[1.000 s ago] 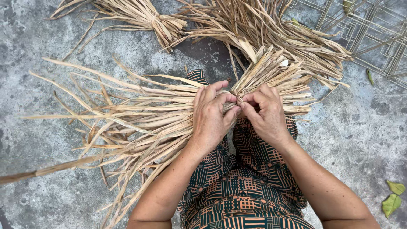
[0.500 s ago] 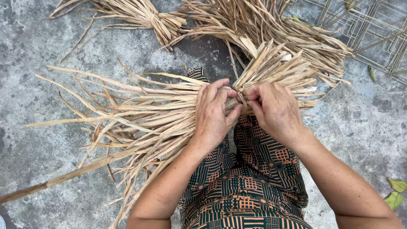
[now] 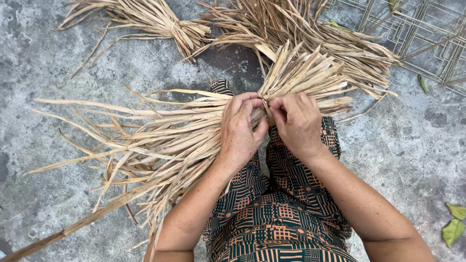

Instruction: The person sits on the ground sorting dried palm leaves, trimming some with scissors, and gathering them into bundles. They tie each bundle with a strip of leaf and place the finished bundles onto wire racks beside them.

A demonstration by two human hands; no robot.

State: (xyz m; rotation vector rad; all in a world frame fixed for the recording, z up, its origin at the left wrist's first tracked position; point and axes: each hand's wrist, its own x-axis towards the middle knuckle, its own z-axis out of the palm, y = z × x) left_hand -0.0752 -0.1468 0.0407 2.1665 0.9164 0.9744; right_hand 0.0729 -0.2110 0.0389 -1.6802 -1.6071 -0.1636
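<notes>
A bundle of dry, straw-coloured leaf strips (image 3: 160, 140) lies across my lap, its long loose ends fanning to the left and its short cut ends (image 3: 306, 77) sticking up to the right. My left hand (image 3: 240, 128) is closed around the bundle's narrow waist. My right hand (image 3: 298, 123) pinches the same spot from the right, fingertips touching those of the left. What the fingers pinch at the waist is hidden. My legs in green and orange patterned cloth (image 3: 276, 208) are under the bundle.
A tied bundle of the same strips (image 3: 145, 19) lies at the top left on the grey concrete ground (image 3: 58, 58). A larger loose heap (image 3: 310, 34) lies behind my hands. A pale wire frame (image 3: 427, 34) sits at the top right. Green leaves (image 3: 454, 225) lie at the lower right.
Both hands stay clamped on the bundle's waist; their fingertips have worked closer together. The bundle has shifted only slightly.
</notes>
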